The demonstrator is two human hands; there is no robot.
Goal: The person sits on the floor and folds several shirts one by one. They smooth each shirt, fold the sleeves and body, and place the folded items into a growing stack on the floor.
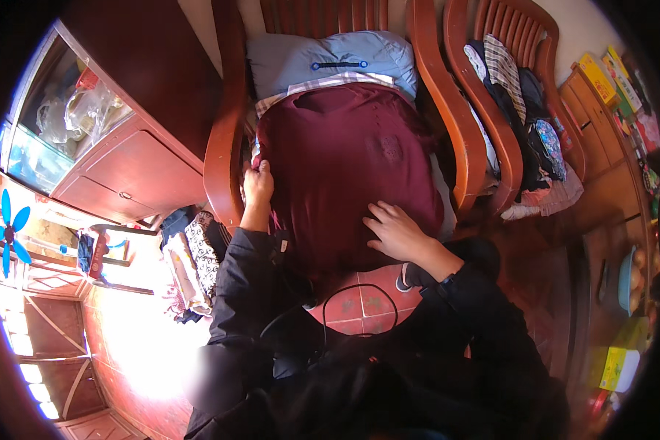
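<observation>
A dark maroon garment lies spread over the seat of a wooden armchair, its near end hanging toward my knees. At the garment's left edge, my left hand pinches a bit of the cloth between thumb and fingers. My right hand rests palm down on the lower right of the garment, fingers spread. Near the garment's right side is a patterned patch. Beyond its top edge, a plaid cloth shows, and behind that a grey-blue pillow leans on the chair back.
A second wooden chair on the right holds piled clothes. More folded clothes lie left of my arm. A wooden cabinet stands at left, a blue fan beyond. Boxes and a blue bowl line the right side.
</observation>
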